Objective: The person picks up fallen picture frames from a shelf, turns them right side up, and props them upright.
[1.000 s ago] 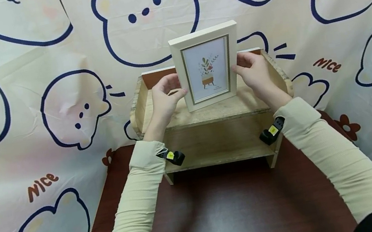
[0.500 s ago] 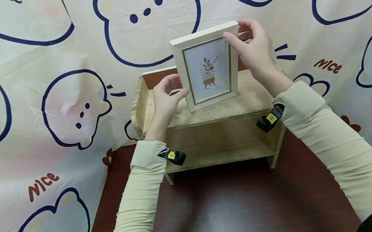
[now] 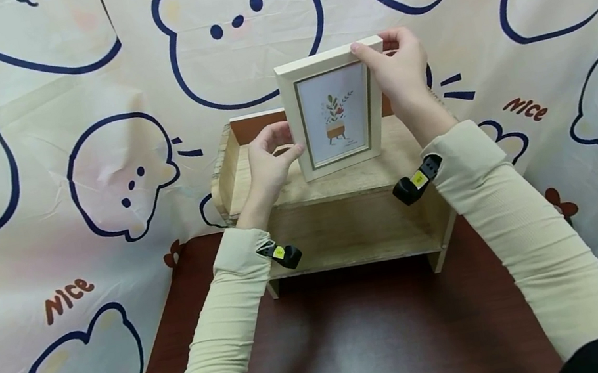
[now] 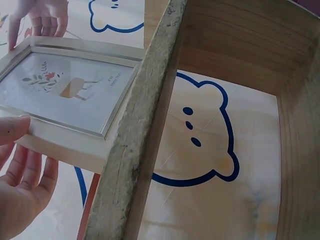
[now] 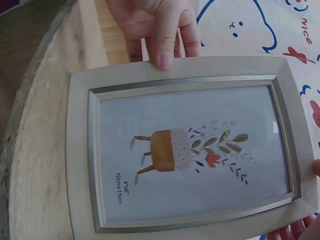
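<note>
A cream picture frame (image 3: 333,117) with a potted-plant print stands upright on the top board of a small wooden shelf (image 3: 335,185), turned slightly sideways. My left hand (image 3: 270,158) pinches its left edge, thumb on the front and fingers behind. At the upper right corner, my right hand (image 3: 403,69) grips the frame with the thumb over the front. The left wrist view shows the picture frame (image 4: 65,92) between both hands, beside the shelf's rough board edge (image 4: 132,145). In the right wrist view, the left thumb (image 5: 165,55) presses on the frame's border.
The shelf has raised side panels (image 3: 223,166) and a lower board (image 3: 350,237). It stands on a dark red-brown table (image 3: 362,342). A cloth with bear drawings (image 3: 111,179) hangs behind and at both sides.
My right hand has gone from the middle of the frame's right edge up to its upper right corner. The left hand and the picture frame stay nearly in place.
</note>
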`<state>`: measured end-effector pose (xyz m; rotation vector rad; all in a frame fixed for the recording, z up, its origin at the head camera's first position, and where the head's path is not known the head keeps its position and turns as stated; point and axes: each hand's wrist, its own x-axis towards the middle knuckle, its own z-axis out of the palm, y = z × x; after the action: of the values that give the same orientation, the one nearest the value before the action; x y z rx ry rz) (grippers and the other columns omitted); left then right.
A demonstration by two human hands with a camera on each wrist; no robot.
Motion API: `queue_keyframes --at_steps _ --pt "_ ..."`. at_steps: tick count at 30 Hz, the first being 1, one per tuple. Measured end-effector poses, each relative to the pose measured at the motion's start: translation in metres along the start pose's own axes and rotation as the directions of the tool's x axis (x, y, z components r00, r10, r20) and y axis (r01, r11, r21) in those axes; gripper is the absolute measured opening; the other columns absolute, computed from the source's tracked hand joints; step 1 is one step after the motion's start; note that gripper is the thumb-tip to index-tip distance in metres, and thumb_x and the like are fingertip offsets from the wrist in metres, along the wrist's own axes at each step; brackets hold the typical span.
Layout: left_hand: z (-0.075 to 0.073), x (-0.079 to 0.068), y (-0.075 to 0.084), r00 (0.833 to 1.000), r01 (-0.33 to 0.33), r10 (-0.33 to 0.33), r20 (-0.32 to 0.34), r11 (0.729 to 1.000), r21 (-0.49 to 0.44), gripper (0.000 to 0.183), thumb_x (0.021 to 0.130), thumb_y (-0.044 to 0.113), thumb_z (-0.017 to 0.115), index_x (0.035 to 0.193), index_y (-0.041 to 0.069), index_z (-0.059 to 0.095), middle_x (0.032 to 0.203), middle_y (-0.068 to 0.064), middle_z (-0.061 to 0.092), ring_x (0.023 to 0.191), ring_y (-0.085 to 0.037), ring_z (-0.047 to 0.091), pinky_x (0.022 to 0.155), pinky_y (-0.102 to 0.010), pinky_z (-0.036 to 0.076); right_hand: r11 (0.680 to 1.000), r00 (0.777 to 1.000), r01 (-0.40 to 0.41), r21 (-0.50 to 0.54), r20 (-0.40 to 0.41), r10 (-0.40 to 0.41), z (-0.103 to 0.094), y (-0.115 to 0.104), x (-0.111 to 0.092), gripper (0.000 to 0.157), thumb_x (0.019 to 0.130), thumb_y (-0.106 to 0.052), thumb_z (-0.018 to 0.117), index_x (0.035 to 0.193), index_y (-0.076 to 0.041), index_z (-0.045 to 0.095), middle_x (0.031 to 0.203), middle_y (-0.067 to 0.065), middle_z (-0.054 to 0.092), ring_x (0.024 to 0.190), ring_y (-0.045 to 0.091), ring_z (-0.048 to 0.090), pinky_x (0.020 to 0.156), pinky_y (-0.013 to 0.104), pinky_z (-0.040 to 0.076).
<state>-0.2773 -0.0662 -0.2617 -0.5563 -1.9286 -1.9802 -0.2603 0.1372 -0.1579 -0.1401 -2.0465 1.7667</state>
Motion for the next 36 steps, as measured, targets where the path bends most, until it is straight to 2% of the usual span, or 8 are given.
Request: queue_keyframes --at_steps 8,16,23,30,36 --pt "0.001 -0.003 -0.001 0.999 -0.039 0.039 0.006 0.998 0.04 0.032 0.075 -0.011 0.067 0.105 -0.008 0.057 0.089 -0.005 0.06 0.082 -0.013 0.056 0.076 -0.028 0.05 0.994 0.997 -0.076 0.08 0.022 0.075 0.003 -0.008 0.003 0.047 0.082 -0.024 0.069 0.122 -0.008 0.05 0.104 -0.002 0.046 0.101 0.011 0.043 0.088 0.024 0.037" --pt "0.002 -0.006 0.001 0.998 -0.056 0.055 0.018 0.997 0.057 0.032 0.074 -0.012 0.067 0.104 -0.011 0.056 0.089 -0.008 0.059 0.082 -0.013 0.055 0.074 -0.028 0.049 0.991 0.997 -0.078 0.109 0.024 0.076 0.005 -0.009 0.008 0.044 0.082 -0.021 0.068 0.12 -0.006 0.053 0.104 -0.001 0.048 0.1 0.011 0.045 0.087 0.022 0.037" --pt "0.006 -0.009 0.002 0.998 -0.063 0.062 0.017 0.994 0.084 0.033 0.074 -0.01 0.068 0.104 -0.009 0.056 0.09 -0.01 0.059 0.082 -0.013 0.055 0.077 -0.039 0.049 0.986 0.995 -0.103 0.132 0.029 0.1 0.006 -0.009 0.013 0.043 0.082 -0.019 0.068 0.121 -0.006 0.053 0.108 0.0 0.049 0.101 0.011 0.046 0.088 0.022 0.038" --pt "0.01 -0.013 0.006 0.997 -0.073 0.072 0.012 0.99 0.12 0.033 0.073 -0.009 0.07 0.103 -0.008 0.056 0.091 -0.015 0.059 0.083 -0.016 0.056 0.075 -0.032 0.05 0.972 0.994 -0.109 0.208 0.036 0.104 0.008 -0.006 0.017 0.037 0.081 -0.017 0.069 0.114 -0.005 0.057 0.107 0.0 0.052 0.099 0.012 0.047 0.086 0.027 0.04" --pt "0.008 -0.012 0.01 0.996 -0.079 0.072 0.047 0.984 0.157 0.03 0.078 -0.004 0.068 0.104 -0.009 0.056 0.096 -0.021 0.059 0.088 -0.023 0.056 0.077 -0.036 0.049 0.969 0.996 -0.092 0.228 0.036 0.086 0.01 -0.005 0.019 0.035 0.082 -0.016 0.068 0.113 -0.004 0.057 0.104 0.0 0.053 0.097 0.012 0.048 0.085 0.027 0.04"
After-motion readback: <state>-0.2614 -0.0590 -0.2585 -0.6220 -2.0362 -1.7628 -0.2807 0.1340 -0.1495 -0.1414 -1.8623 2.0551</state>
